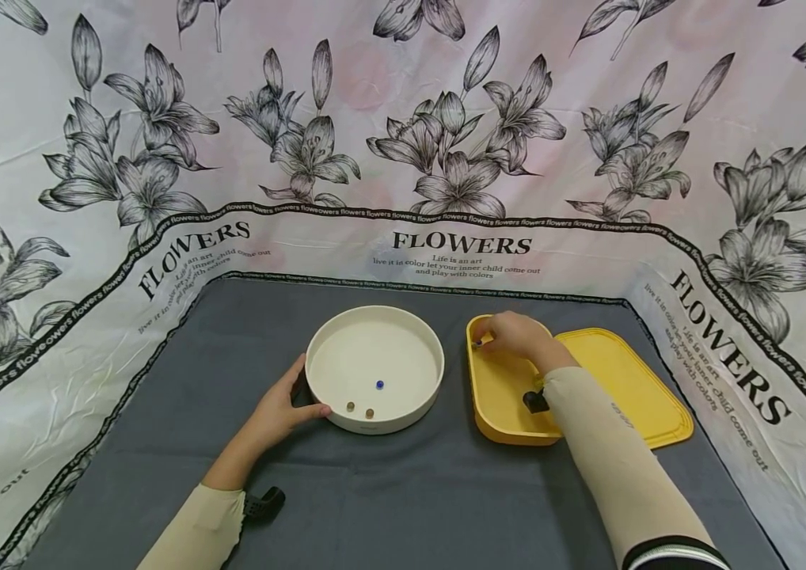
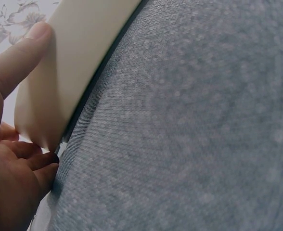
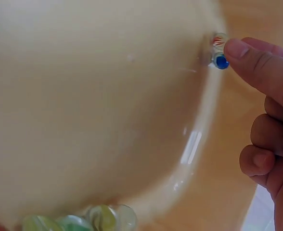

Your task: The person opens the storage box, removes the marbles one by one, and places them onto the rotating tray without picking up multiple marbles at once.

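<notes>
right grip (image 3: 278, 94) at blue marble (image 3: 221, 61), pinch unclear; left grip (image 1: 280, 408) holding white dish (image 1: 374, 344); green marbles (image 3: 75, 223) only in right-wrist view.

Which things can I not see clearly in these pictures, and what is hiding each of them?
- Head view: part of the floor of the yellow tray, hidden by the right hand and sleeve.
- Head view: print on the white bowl, too small to read.
- Left wrist view: the bowl's inside, hidden by its wall.
- Right wrist view: some marbles, cut off by the bottom edge.
- Right wrist view: index fingertip, behind the thumb.
</notes>
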Demonstrator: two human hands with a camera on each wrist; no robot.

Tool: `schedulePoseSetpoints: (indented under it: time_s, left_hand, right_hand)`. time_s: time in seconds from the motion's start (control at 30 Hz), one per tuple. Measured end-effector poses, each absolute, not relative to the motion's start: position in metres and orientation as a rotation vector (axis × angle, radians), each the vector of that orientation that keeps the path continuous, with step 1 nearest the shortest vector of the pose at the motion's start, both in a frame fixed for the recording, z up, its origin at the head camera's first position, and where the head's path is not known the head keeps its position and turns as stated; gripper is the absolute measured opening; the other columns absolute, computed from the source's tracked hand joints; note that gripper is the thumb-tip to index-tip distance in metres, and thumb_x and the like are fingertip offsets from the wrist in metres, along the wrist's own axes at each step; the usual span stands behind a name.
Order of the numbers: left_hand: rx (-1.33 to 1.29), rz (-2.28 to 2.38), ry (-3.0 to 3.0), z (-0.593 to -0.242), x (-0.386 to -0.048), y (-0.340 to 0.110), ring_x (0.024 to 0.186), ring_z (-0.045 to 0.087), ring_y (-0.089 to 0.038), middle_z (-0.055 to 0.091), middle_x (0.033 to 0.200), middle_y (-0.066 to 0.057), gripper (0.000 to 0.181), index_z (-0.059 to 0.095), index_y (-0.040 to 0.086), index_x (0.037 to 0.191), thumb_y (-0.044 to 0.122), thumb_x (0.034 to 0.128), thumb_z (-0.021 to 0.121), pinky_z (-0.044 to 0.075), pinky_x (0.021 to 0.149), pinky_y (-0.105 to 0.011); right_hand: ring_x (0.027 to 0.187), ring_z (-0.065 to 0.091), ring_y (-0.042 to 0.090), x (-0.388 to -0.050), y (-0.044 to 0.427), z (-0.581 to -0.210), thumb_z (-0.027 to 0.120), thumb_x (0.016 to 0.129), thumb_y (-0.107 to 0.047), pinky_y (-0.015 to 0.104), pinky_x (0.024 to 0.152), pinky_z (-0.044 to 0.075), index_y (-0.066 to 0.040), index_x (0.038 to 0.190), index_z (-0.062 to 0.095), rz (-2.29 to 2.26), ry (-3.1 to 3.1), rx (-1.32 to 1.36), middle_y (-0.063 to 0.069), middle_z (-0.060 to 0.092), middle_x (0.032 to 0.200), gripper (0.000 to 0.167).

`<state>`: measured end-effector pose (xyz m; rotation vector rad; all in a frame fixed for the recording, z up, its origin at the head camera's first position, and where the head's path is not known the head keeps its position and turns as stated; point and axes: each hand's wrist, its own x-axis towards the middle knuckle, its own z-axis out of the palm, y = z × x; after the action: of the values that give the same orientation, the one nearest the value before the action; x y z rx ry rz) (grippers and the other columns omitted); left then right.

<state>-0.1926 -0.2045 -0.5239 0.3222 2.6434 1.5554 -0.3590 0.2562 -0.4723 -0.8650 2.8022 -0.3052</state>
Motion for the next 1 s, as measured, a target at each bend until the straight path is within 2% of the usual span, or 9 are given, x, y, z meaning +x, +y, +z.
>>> schedulePoseSetpoints:
  time_s: [0.13,0.33,0.67,1.0]
  left_hand:
    - [0.313,1.559,2.637,-0.523,-0.192,-0.204,0.154,0.024,-0.040,0.010,0.171,-0.019,0.124,0.007,0.002,0.165,0.041,0.0797,0.089,0.027,0.122,-0.057]
    - [0.315,1.552,2.649,-0.524,-0.193,-0.204,0.154,0.024,-0.040,0.010,0.171,-0.018,0.123,0.007,0.002,0.165,0.038,0.0803,0.089,0.027,0.122,-0.057]
    - [0.289,1.548,2.649,-0.525,-0.191,-0.203,0.154,0.024,-0.039,0.011,0.171,-0.017,0.124,0.008,0.005,0.165,0.042,0.0788,0.089,0.027,0.122,-0.056]
    - [0.292,1.555,2.647,-0.524,-0.191,-0.203,0.155,0.023,-0.039,0.011,0.171,-0.017,0.123,0.007,0.004,0.165,0.036,0.0798,0.089,0.026,0.123,-0.057]
  right_hand:
    - [0.101,0.067,0.021,-0.359,0.256,-0.476,0.078,0.092,-0.030,0.047,0.094,0.055,-0.024,0.117,0.078,-0.316,2.791,-0.887,-0.005,0.074,0.116,0.025]
    - [0.092,0.064,0.016,-0.362,0.255,-0.481,0.078,0.093,-0.025,0.042,0.089,0.055,-0.022,0.110,0.078,-0.363,2.781,-0.922,-0.006,0.074,0.108,0.017]
    - [0.089,0.062,0.015,-0.360,0.254,-0.484,0.078,0.092,-0.021,0.040,0.090,0.053,-0.026,0.099,0.077,-0.364,2.778,-0.915,-0.010,0.072,0.099,0.008]
    - [0.096,0.067,0.018,-0.351,0.251,-0.466,0.077,0.093,-0.020,0.043,0.091,0.056,-0.021,0.108,0.079,-0.403,2.784,-0.895,-0.004,0.075,0.108,0.015]
